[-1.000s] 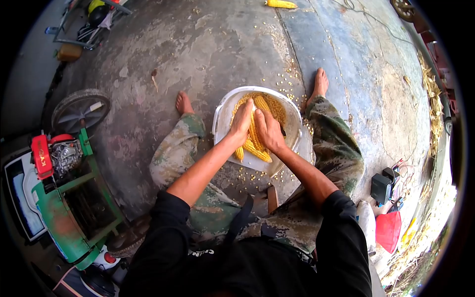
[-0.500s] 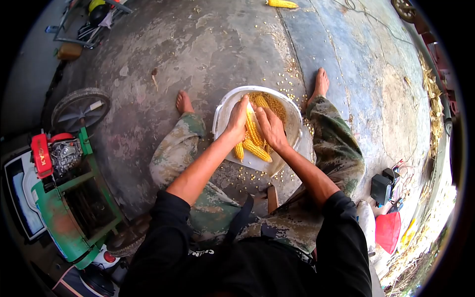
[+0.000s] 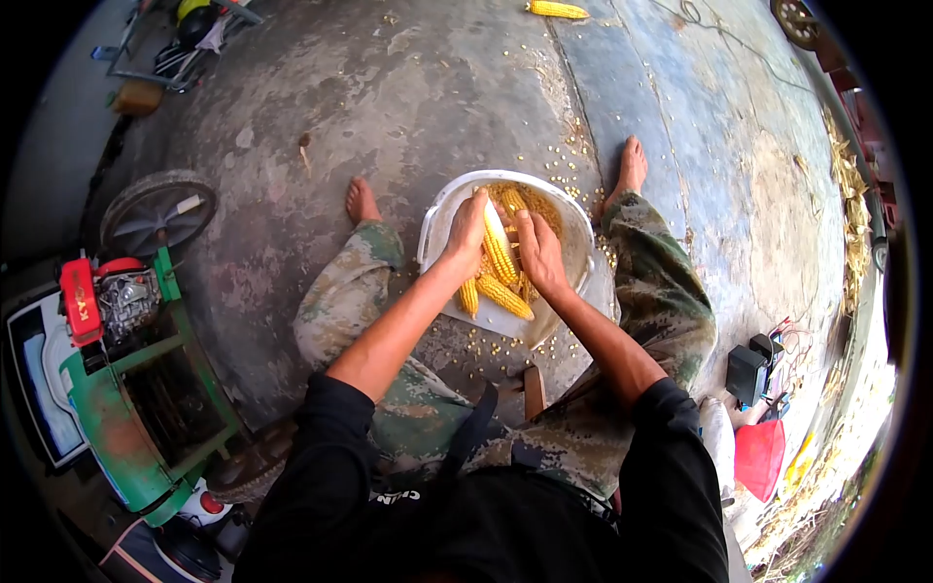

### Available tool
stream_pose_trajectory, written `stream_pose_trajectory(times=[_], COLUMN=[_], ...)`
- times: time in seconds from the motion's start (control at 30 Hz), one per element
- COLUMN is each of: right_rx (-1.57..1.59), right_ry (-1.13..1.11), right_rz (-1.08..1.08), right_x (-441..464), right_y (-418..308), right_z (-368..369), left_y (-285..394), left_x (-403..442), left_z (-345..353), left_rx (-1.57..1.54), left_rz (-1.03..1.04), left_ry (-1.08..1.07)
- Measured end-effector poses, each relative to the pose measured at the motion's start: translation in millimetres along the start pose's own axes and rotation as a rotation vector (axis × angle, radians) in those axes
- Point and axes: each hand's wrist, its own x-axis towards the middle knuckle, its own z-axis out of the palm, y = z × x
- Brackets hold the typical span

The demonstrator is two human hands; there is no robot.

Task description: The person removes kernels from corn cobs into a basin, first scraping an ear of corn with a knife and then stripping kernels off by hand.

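Observation:
My left hand (image 3: 467,236) is wrapped round a yellow corn cob (image 3: 500,255), partly bare and whitish at its upper end, tilted over a white bucket (image 3: 428,228). Just right of that cob is my right hand (image 3: 542,256), its thumb and fingers pointing up and a small gap showing between it and the cob. The palm side of this hand is hidden. Below the hands another corn cob (image 3: 505,297) lies in the bucket, with a further cob end beside it. Loose corn kernels (image 3: 546,206) and more cobs fill the far side of the bucket.
Scattered kernels (image 3: 562,165) lie on the concrete floor around the bucket. One corn cob (image 3: 557,10) rests far ahead. A green machine with a red engine (image 3: 117,301) and a wheel (image 3: 158,214) stands at left. At right are a black box (image 3: 747,375) and a red bag (image 3: 759,457).
My right hand has shifted slightly right, away from the cob, and more of the cob's surface shows. My left hand keeps its hold in nearly the same place.

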Motion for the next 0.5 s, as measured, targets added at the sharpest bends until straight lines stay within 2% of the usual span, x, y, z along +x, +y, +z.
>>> stream_pose_trajectory(times=[0.07,0.1,0.13,0.2,0.33,0.4,0.5], right_rx=[-0.067,-0.164,-0.166,-0.271,-0.306,-0.292,-0.264], right_ry=[-0.065,-0.059,-0.061,-0.239,-0.286,-0.263,-0.252], right_rz=[0.192,0.089,0.088,0.106,0.01,-0.029,-0.069], right_x=[0.9,-3.1,-6.3,-12.5,-14.6,-14.2,-14.8], right_y=[-0.7,-9.7,-15.6,-24.7,-26.4,-14.6,-9.2], right_z=[-0.3,-0.2,-0.6,-0.6,0.8,4.1,6.4], left_y=[3.8,2.1,-0.1,0.0,10.1,-1.4,-11.9], left_x=[3.1,6.5,9.8,10.9,-6.9,1.9,9.6], left_z=[-3.3,-5.8,-8.4,-9.5,11.3,6.8,-2.7], left_rx=[-0.023,-0.037,-0.051,-0.027,0.099,0.325,0.394], left_rz=[0.012,0.06,0.107,0.115,0.086,0.327,0.319], left_ry=[0.011,0.057,0.104,0.104,0.092,0.205,0.219])
